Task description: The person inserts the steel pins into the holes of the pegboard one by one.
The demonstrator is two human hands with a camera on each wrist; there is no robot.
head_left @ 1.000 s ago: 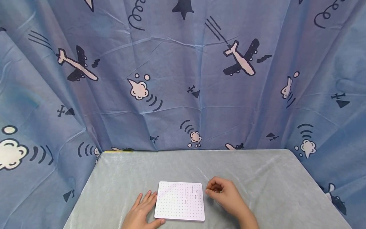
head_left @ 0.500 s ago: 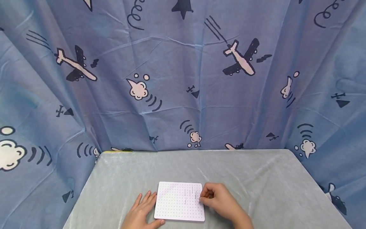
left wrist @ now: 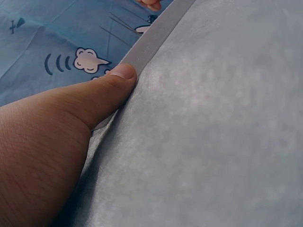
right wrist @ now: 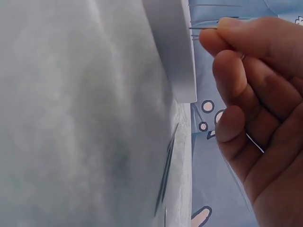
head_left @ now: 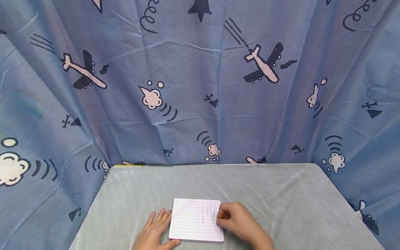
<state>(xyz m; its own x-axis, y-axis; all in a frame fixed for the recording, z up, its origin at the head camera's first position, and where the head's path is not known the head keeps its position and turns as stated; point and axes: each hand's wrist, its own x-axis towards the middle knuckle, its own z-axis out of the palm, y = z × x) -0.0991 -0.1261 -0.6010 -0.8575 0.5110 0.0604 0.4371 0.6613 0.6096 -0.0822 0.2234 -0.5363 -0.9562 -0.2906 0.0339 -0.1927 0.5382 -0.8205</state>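
Note:
A flat white board point(head_left: 187, 227) with a grid of small holes lies on the grey cloth. Several thin needles point(head_left: 207, 210) stand up from its right half. Between thumb and forefinger, my right hand point(head_left: 234, 222) pinches another needle point(right wrist: 208, 28) over the board's right edge; in the right wrist view its tip reaches the board's face. The other fingers of that hand curl in loosely. My left hand point(head_left: 153, 232) steadies the board, straight fingers along its left edge and thumb at the front corner. In the left wrist view the thumb point(left wrist: 124, 72) presses the board's side.
Several loose needles point(right wrist: 165, 175) lie on the cloth right of the board, mostly behind my right hand in the head view. A grey cloth point(head_left: 281, 187) covers the table. Blue printed curtains point(head_left: 187, 69) hang behind and at both sides.
My right hand has come left from beside the board to over its right edge, carrying the needle, then shifted slightly further. The left hand and the board stay put.

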